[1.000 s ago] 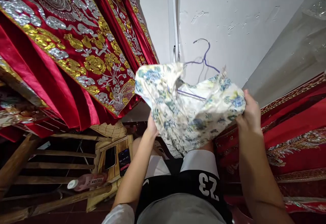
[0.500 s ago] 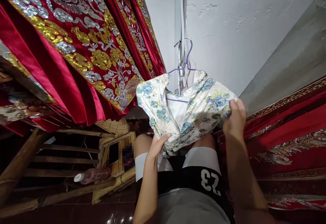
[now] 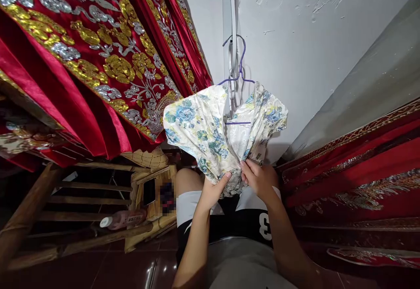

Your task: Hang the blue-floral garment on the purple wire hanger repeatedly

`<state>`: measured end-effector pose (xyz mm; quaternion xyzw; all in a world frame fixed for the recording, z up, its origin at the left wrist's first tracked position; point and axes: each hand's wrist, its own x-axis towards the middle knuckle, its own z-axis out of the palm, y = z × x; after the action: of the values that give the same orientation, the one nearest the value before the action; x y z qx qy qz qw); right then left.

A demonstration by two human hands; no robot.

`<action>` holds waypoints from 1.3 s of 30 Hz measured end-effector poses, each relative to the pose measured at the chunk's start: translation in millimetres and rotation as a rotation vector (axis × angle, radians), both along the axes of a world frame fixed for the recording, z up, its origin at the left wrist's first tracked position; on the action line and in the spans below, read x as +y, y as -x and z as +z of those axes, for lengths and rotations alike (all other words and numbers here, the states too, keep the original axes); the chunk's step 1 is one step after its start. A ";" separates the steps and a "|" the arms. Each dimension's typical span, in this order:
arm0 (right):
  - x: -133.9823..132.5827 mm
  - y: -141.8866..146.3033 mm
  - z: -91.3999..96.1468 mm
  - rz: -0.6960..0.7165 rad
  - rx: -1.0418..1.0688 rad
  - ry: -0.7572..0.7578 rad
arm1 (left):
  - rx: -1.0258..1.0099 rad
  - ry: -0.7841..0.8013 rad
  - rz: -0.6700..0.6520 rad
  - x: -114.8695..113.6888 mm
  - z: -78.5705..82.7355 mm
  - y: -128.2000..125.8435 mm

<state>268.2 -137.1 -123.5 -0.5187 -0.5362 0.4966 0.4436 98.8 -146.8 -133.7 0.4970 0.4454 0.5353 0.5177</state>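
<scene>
My left hand (image 3: 214, 189) clamps the shirt (image 3: 200, 125) low, my right hand (image 3: 257, 178) pinches its neck edge, probably to steady the front; the hanger (image 3: 241, 66) supports the shoulders.

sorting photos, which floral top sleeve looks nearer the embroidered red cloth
The blue-flowered white fabric top's picture-left sleeve, beside the shiny red gold-embroidered cloth; its other sleeve shows before the pale wall.
</scene>
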 end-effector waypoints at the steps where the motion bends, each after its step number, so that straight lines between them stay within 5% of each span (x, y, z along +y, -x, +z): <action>1: -1.4 -1.5 -0.1 0.024 -0.011 0.008 | 0.001 0.001 0.001 -0.1 0.4 0.0; 9: -7.3 -6.7 2.7 0.152 -0.090 -0.057 | 0.086 -0.061 0.026 -1.4 -2.3 0.8; 11: -6.7 -5.7 4.1 0.089 -0.035 -0.044 | 0.087 -0.141 0.209 -0.9 -8.9 -0.1; 15: -4.5 -1.0 7.4 -0.015 0.055 0.002 | 0.168 -0.588 0.782 1.7 -25.0 -6.4; 17: -3.6 3.8 9.0 0.005 0.108 0.008 | 0.316 -0.637 0.665 2.6 -29.2 -12.9; 21: -3.7 15.9 13.5 0.070 0.216 0.013 | 0.337 -0.363 0.279 3.6 -25.7 -30.5; 27: 19.4 15.6 43.2 0.006 0.274 -0.009 | 0.337 -0.352 0.242 8.7 -26.3 -39.5; 35: 105.1 8.6 134.4 -0.025 0.589 -0.180 | 0.420 -0.441 0.236 19.3 -58.7 -32.1; 39: 111.1 13.3 146.0 -0.062 0.569 -0.303 | 0.526 -0.539 0.076 25.2 -65.0 -23.8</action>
<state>254.9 -25.9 22.5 -0.3031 -0.4424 0.5224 0.6630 122.6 -121.6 -198.7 0.7188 0.4245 0.5064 0.2160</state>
